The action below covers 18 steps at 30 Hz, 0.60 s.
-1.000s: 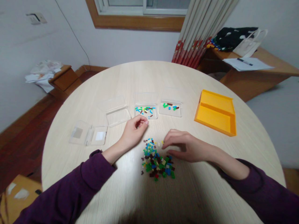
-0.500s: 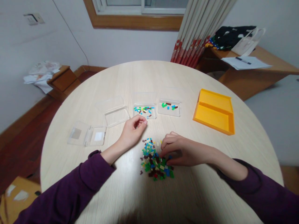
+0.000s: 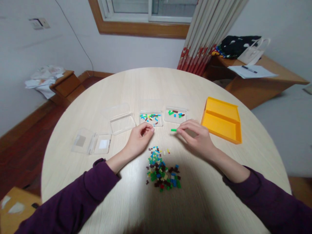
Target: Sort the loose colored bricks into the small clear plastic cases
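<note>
A green building brick [image 3: 173, 130] is pinched between the thumb and fingers of my right hand [image 3: 196, 135], raised over the table just in front of the right clear box [image 3: 175, 121]. That box holds several green, brown and blue bricks. My left hand [image 3: 141, 136] rests with fingers curled in a pinch near the front edge of the middle clear box [image 3: 158, 124], which has many small mixed bricks inside; whatever its fingertips hold, if anything, is hidden. Below both hands lies a loose pile of small bricks [image 3: 162, 172] in brown, green, blue, yellow and red.
An open clear box [image 3: 122, 124] and a smaller clear case [image 3: 101, 144] stand on the left of the round table [image 3: 207, 198]. To the right is an open yellow box [image 3: 220, 128]. A side desk with papers [image 3: 253, 72] is beyond the table.
My right hand has gone from the brick pile up and away toward the right clear box, now with a green brick in its fingers. My left hand has stayed nearly still.
</note>
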Each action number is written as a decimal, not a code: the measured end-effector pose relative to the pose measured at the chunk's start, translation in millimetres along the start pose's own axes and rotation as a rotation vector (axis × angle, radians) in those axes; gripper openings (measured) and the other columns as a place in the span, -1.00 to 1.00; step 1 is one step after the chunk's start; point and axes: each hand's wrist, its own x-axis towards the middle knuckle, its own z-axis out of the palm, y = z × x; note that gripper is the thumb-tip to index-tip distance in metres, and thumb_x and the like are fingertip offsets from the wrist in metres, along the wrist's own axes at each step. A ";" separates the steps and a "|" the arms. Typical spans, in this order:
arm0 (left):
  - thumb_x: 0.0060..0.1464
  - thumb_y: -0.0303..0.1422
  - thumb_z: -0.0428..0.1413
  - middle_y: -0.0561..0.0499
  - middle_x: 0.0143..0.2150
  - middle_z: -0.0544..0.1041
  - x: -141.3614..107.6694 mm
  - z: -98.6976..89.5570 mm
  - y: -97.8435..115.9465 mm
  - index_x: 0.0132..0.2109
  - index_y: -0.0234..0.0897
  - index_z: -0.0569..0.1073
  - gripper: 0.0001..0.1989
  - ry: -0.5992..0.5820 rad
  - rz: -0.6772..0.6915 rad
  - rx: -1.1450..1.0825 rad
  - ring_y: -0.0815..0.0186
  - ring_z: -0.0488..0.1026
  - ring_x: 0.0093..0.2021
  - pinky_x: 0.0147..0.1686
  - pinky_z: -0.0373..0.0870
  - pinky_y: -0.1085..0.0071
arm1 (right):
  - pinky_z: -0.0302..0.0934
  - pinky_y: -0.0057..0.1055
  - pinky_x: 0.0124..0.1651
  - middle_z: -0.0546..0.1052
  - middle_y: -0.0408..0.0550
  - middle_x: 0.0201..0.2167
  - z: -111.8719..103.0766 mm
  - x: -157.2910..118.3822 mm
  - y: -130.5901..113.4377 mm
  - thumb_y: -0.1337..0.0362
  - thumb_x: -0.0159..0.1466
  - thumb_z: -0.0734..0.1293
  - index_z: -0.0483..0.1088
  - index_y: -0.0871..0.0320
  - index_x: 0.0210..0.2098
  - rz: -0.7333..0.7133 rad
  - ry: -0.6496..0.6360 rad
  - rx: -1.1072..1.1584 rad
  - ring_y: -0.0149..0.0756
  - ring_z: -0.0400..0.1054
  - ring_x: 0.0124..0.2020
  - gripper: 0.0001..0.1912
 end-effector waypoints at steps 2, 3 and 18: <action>0.00 -0.33 0.06 0.11 -0.53 0.31 0.4 0.1 -0.7 -0.43 -0.29 0.37 -0.87 0.002 0.003 -0.004 0.43 0.19 -0.51 -0.47 0.13 0.47 | 0.12 -0.26 -0.20 0.53 -0.09 -0.44 1.0 5.6 14.6 0.22 0.28 0.29 0.42 0.12 -0.44 0.018 0.163 -0.182 -0.26 0.36 -0.33 -0.81; 0.00 -0.33 0.06 0.11 -0.53 0.31 0.6 0.1 -0.9 -0.43 -0.29 0.37 -0.87 0.004 0.004 -0.006 0.43 0.19 -0.52 -0.47 0.13 0.46 | 0.10 -0.26 -0.19 0.53 -0.08 -0.43 1.5 8.0 22.0 0.21 0.27 0.29 0.43 0.11 -0.44 0.020 0.200 -0.255 -0.24 0.36 -0.31 -0.81; 0.00 -0.32 0.07 0.11 -0.53 0.34 1.6 -0.3 -2.3 -0.44 -0.29 0.37 -0.87 0.011 0.023 -0.031 0.42 0.23 -0.51 -0.45 0.17 0.46 | 0.23 -0.41 -0.31 0.50 -0.06 -0.47 0.3 -9.9 -11.7 0.35 0.27 0.27 0.46 0.19 -0.35 -0.071 -0.270 0.169 -0.38 0.34 -0.41 -0.87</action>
